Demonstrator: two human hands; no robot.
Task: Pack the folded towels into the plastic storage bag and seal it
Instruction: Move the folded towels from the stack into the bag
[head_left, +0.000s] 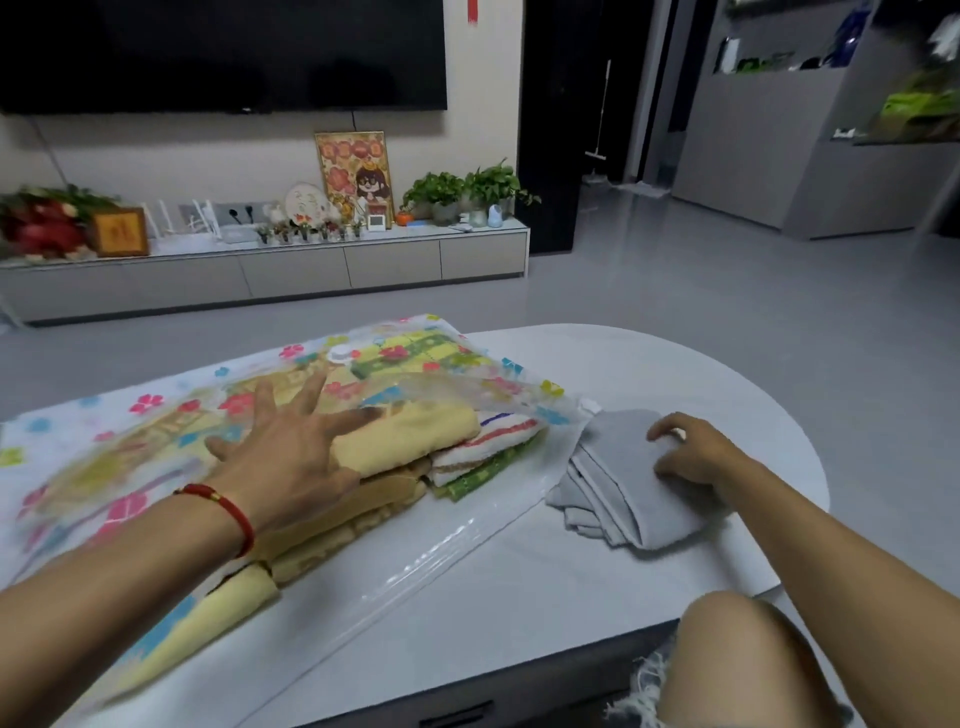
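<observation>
- A white table (649, 374) with a rounded far end carries everything.
- The plastic storage bag (156, 415), clear with coloured flower prints, lies flat across the table's left half; its mouth faces the right and is open, the upper film lifted over the towels.
- Inside the bag sits a stack of folded towels: a yellow towel (410, 439) on top, a white towel with red and blue stripes (498, 436) beside it, a green checked towel (483, 473) beneath that, and tan and pale yellow ones nearer the camera.
- A grey folded towel (608, 478) lies outside the bag, just right of its mouth, on the bare table.
- The left hand (280, 441), a red cord at its wrist, lies with fingers spread, palm down on the bag over the yellow towel.
- The right hand (691, 452) rests on the grey towel, fingers bent onto the cloth; whether it pinches the cloth I cannot tell.
</observation>
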